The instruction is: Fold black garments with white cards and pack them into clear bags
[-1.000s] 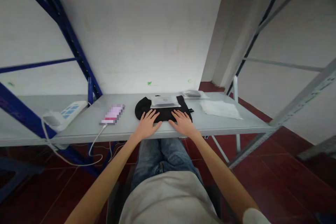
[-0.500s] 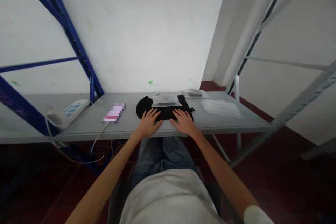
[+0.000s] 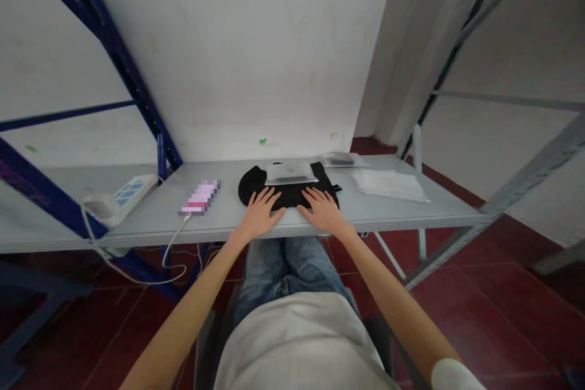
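A folded black cloth item (image 3: 292, 196), its exact kind unclear, lies on the grey tabletop in front of me. Across its far part rests a clear plastic packet (image 3: 290, 172) with something flat inside. My left hand (image 3: 260, 212) lies flat with fingers spread on the near left part of the cloth. On the near right part, my right hand (image 3: 322, 210) rests the same way, palm down and fingers apart. Neither hand grips anything. Short dark strings stick out from the cloth's right edge.
At the left lie a pixelated phone (image 3: 200, 197) on a white cable and a white power strip (image 3: 132, 195). To the right are a packet with a dark item (image 3: 340, 159) and white plastic bags (image 3: 390, 186). A blue post (image 3: 123, 67) and a grey post (image 3: 525, 177) flank the table.
Both hands stay flat on the black cloth. The view has shifted slightly and the floor looks brighter; nothing on the table has visibly moved.
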### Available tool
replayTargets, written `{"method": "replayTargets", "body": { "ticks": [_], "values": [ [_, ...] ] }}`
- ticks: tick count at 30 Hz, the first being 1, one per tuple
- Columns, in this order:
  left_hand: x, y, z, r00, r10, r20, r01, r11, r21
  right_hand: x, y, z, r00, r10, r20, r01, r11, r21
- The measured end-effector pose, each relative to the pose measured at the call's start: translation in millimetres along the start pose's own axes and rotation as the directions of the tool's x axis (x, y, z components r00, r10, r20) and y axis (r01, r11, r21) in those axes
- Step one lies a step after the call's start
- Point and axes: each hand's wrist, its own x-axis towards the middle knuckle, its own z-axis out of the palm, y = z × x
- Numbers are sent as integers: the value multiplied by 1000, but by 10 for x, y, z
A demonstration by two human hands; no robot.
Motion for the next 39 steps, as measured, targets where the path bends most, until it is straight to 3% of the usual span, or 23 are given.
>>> {"method": "replayTargets", "body": {
  "ticks": [39],
  "values": [
    [-4, -21, 49, 999, -5, -52, 5, 1000, 4, 2, -11, -10, 1000, -1, 13, 0, 1000, 14]
  ]
}}
